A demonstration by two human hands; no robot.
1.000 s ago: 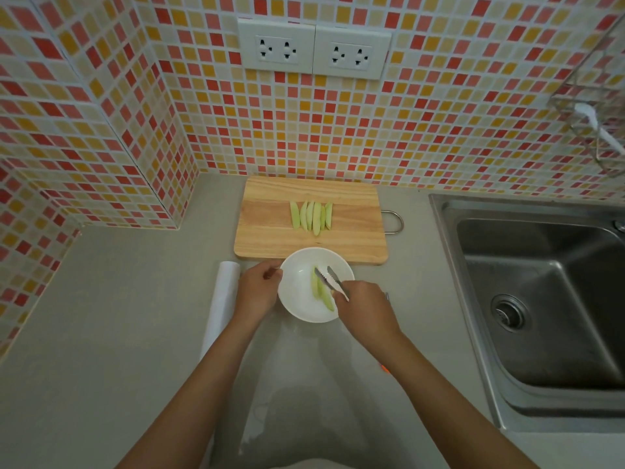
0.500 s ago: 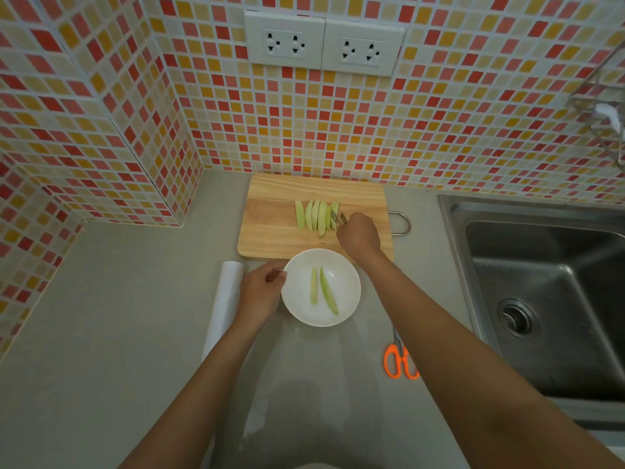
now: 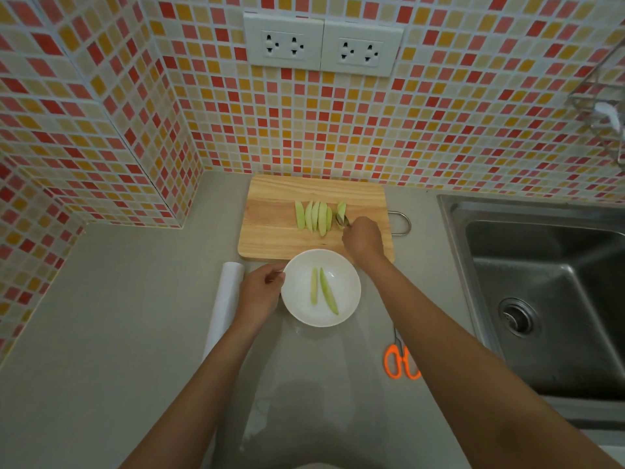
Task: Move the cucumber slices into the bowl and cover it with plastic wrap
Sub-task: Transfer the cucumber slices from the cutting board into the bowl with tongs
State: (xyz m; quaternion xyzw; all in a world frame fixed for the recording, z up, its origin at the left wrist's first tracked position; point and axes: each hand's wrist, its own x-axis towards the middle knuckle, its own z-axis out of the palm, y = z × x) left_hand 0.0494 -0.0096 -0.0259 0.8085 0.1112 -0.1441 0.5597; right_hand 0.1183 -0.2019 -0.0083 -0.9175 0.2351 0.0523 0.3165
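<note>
Nearest us, a sheet of clear plastic wrap (image 3: 270, 394) lies spread on the grey countertop (image 3: 101, 333), unrolled from the white roll (image 3: 225, 299) at its left edge; orange-handled scissors (image 3: 400, 362) lie to the right. Our left hand (image 3: 260, 292) pinches the left rim of the round white bowl (image 3: 348, 275), which holds two pale green cucumber slices (image 3: 323, 291). Beyond it, on the light wooden cutting board (image 3: 270, 211), our right hand (image 3: 363, 236) grips small metal tongs (image 3: 342, 221) closed on one slice (image 3: 341, 208), set just apart from the remaining row of slices (image 3: 314, 216).
</note>
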